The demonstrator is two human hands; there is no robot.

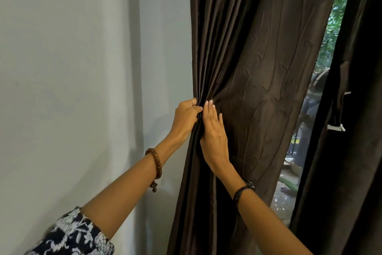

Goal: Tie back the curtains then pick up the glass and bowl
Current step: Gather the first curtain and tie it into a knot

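Pale grey wall (pixel 72 68) fills the left side, and beside it hangs the dark brown left curtain (pixel 258 58), pulled toward the wall so that a strip of window (pixel 330 37) with green leaves shows between it and the second curtain (pixel 351 151) at the right. The left hand (pixel 186 118) has its fingers curled around the gathered pleats at the curtain's edge and pinches them together — I think to keep the bunch narrow enough for a tie. The right hand (pixel 214 130) lies on the fabric just beside it, fingers nearly straight and together, pressing the folds toward the left hand; it grips nothing that I can see. I see no tie-back band in either hand, so the tying seems not yet begun. A beaded bracelet (pixel 155 163) is on the left wrist, a dark cord (pixel 244 189) on the right. The glass and the bowl are out of view.
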